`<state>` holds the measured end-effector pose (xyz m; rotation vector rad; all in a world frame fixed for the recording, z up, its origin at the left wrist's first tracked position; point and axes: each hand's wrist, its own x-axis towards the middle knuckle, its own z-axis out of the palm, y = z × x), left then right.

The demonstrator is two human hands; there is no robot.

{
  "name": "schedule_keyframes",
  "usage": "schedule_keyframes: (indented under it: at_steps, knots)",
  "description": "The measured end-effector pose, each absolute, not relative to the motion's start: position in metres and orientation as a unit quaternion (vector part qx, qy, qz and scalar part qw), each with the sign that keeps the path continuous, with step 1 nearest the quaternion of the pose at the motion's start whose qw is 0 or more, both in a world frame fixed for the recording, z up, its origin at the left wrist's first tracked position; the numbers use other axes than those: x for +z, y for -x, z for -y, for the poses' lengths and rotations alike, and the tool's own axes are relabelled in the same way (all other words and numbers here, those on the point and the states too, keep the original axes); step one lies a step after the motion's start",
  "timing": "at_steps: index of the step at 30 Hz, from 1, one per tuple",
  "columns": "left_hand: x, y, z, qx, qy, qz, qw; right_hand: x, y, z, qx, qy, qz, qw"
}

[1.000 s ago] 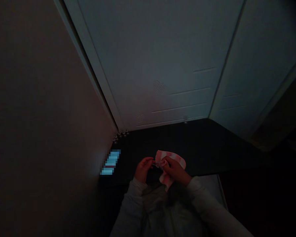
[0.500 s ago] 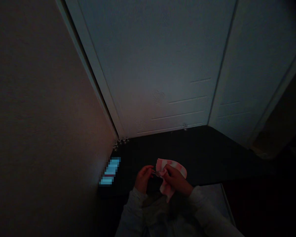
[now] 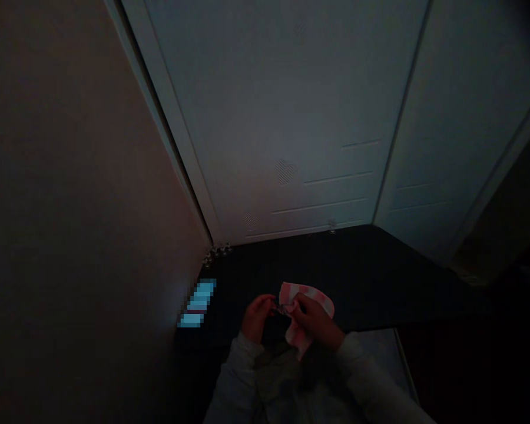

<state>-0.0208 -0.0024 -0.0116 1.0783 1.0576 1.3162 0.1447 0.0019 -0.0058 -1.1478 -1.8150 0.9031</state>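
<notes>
My right hand (image 3: 317,320) is closed on a pink-and-white striped cloth (image 3: 297,338), bunching its middle. One rounded part of the cloth fans out behind the fingers, and another hangs down below them. Just left of it, my left hand (image 3: 257,317) is closed, its fingertips pinched at one end of a small shiny object (image 3: 283,308). The other end of that object meets the bunched cloth under my right fingers. The dim light hides its exact kind. Both hands are above the near edge of a dark tabletop (image 3: 362,277).
Several small shiny pieces (image 3: 216,252) stand in the table's back left corner, and a single one (image 3: 332,227) by the panel. A lit, pixelated screen (image 3: 197,303) lies at the left edge. White panels (image 3: 287,118) rise behind; a pale flat surface (image 3: 382,347) sits at lower right.
My hands and the cloth keep nearly the same place, with only a slight shift of the left fingers. The view has tilted a little.
</notes>
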Motion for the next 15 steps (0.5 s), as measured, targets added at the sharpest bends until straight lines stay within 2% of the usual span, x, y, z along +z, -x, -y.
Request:
schedule_keyframes:
  at_steps: [15]
  knots:
    - [-0.012,0.0199,0.0029,0.558,-0.456,-0.436,0.539,-0.008,-0.1443,-0.0026,0.361,0.448,0.715,0.397]
